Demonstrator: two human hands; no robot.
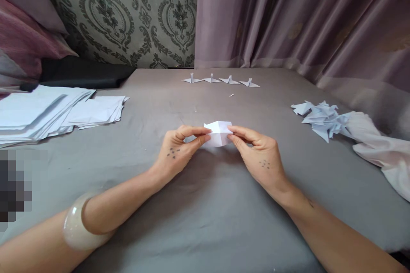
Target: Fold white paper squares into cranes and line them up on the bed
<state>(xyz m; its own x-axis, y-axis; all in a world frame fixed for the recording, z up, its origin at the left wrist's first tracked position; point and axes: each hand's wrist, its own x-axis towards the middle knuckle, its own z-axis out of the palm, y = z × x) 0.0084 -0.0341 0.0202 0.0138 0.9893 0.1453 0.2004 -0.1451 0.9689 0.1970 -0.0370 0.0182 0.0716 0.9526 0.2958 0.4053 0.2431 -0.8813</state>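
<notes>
A small square of white paper point(219, 135) with crossing fold creases is held up between my two hands, over the middle of the grey cloth. My left hand point(179, 147) pinches its left edge between thumb and fingers. On the opposite edge, my right hand point(258, 149) grips it the same way. Light catches the creased panels, which tilt at slightly different angles. The fingertips cover both side edges of the paper.
Several folded paper cranes point(212, 78) stand in a row at the back. White paper sheets point(35, 111) are stacked at the left, beside a black cloth point(83, 72). More folded paper pieces point(323, 118) lie heaped at the right, against pale fabric point(374, 136). Curtains point(272, 13) hang behind.
</notes>
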